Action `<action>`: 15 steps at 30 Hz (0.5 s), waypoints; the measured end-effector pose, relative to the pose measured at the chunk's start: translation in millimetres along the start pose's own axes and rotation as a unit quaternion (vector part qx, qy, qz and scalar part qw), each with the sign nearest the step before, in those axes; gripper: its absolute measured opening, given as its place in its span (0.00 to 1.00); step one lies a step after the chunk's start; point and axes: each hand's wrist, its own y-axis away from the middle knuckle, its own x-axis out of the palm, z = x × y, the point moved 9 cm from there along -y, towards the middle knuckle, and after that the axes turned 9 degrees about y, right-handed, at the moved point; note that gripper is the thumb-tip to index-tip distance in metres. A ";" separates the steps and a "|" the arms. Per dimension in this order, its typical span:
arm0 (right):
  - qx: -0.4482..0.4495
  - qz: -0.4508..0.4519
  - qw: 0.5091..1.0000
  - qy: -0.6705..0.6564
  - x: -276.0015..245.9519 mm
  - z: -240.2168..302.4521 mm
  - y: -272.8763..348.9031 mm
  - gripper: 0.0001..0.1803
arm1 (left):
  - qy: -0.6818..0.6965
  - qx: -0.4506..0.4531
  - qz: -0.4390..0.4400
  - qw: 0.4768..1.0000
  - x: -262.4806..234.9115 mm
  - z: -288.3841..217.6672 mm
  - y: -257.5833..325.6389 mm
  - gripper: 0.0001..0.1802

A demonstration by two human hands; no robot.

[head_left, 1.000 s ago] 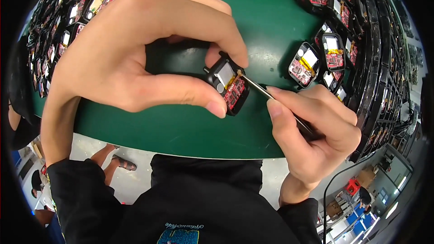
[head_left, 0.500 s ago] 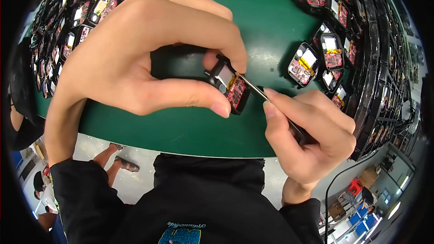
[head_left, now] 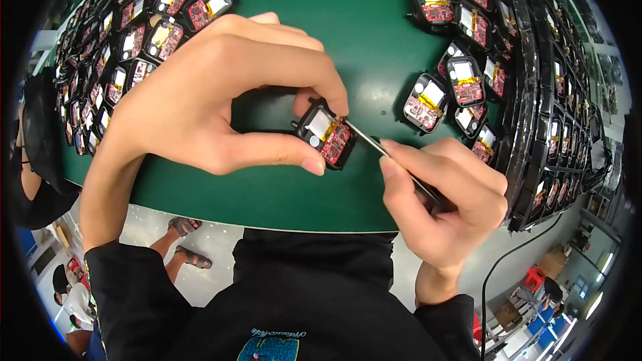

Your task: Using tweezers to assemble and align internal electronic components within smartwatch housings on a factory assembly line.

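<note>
1 head-worn fisheye looks closely down at the table (head_left: 354, 33).

You were in what looked like an electronics assembly workshop. Your green table (head_left: 374, 53) carried dozens of open black cases (head_left: 424, 103) showing red circuit boards (head_left: 438, 13), much like the device (head_left: 327, 135) you held, along with a slim metal tool (head_left: 366, 137). Black trays (head_left: 535, 93) on your right held more. Beyond the table lay a grey floor (head_left: 221, 247), a red stool (head_left: 533, 278), cardboard boxes (head_left: 552, 263) and another person (head_left: 552, 289).
</note>
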 end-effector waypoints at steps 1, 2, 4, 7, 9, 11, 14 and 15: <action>-0.003 -0.004 1.000 0.000 -2.6 1.0 -0.3 0.15 | 0.000 -0.007 0.003 1.000 -0.3 0.5 -0.9 0.27; 0.021 -0.015 1.000 -0.010 -6.2 -3.2 -0.4 0.14 | 0.000 -0.004 0.004 1.000 -0.5 -0.6 -2.2 0.28; 0.066 -0.042 0.996 -0.041 -11.8 -10.3 1.4 0.12 | -0.013 -0.005 -0.005 1.000 0.7 -0.3 -3.1 0.28; 0.052 -0.060 0.996 -0.051 -16.0 -9.0 1.0 0.12 | -0.050 0.004 -0.004 0.999 1.6 -5.2 -4.8 0.29; 0.030 -0.067 0.996 -0.055 -16.1 -7.7 0.8 0.11 | -0.064 0.006 -0.003 0.998 2.0 -5.8 -4.8 0.28; 0.034 -0.075 0.994 -0.077 -18.5 -7.5 1.6 0.11 | -0.070 0.007 -0.009 0.997 1.6 -5.7 -6.5 0.28; 0.031 -0.091 0.990 -0.108 -18.7 -9.6 4.6 0.11 | -0.060 -0.005 -0.046 0.997 -4.0 -9.3 -8.7 0.27; 0.025 -0.099 0.988 -0.118 -20.0 -9.7 5.5 0.11 | -0.070 0.004 -0.041 0.997 -6.0 -13.3 -11.2 0.27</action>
